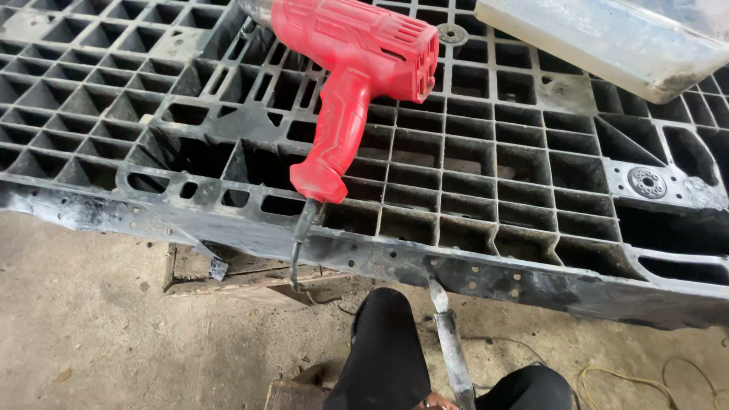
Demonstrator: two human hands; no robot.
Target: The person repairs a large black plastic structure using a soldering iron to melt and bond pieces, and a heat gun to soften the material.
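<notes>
A red heat gun (357,68) lies on its side on a black plastic grid pallet (531,175), handle toward me, with its dark cord (300,243) hanging over the pallet's front edge. A narrow grey metal blade (449,342) rises between my knees, and its tip touches the pallet's scuffed front edge. Only a sliver of a hand, apparently my right hand (434,402), shows at the bottom edge, at the base of the blade. My left hand is out of view.
A dirty translucent plastic tray (607,38) rests on the pallet at the top right. Wooden blocks (228,277) prop the pallet above the concrete floor. My knees in black trousers (380,357) are at the bottom. A yellow cord (630,380) lies on the floor at the right.
</notes>
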